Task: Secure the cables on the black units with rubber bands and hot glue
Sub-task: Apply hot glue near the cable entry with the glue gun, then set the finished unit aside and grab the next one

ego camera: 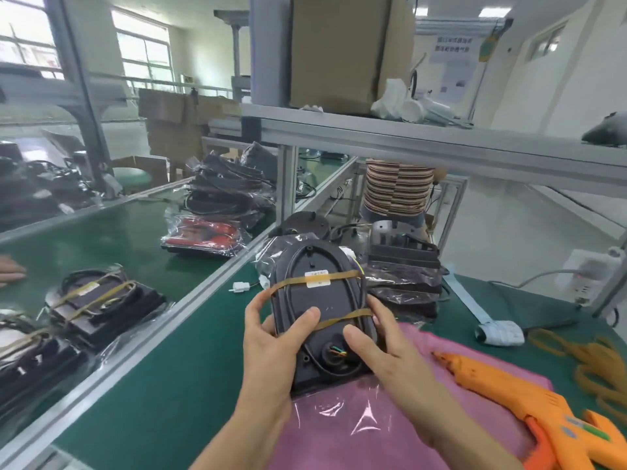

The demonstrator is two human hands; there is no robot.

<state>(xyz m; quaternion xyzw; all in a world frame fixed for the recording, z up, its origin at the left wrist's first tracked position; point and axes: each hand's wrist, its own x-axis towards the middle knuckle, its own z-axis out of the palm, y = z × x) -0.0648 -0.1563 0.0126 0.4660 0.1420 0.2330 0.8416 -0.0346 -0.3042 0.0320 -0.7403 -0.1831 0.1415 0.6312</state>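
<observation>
A black unit [319, 300] is held up between both hands above a pink sheet [390, 422]. A black cable [362, 286] loops around its back face. Two tan rubber bands cross it: an upper band [342, 275] over a yellow label and a lower band [342, 318]. My left hand [271, 347] grips the unit's left edge, its thumb lying on the lower band. My right hand [376, 347] grips the right edge with the thumb on the face near a round hole with coloured wires [336, 351]. An orange hot glue gun [529, 405] lies on the pink sheet at right.
Loose rubber bands [590, 364] lie at far right. Bagged black units [403, 283] are piled behind the held unit, and banded units [98, 300] lie on the green conveyor [112, 239] at left. A white tape roll [498, 332] lies nearby. A person in a striped shirt [397, 188] stands beyond.
</observation>
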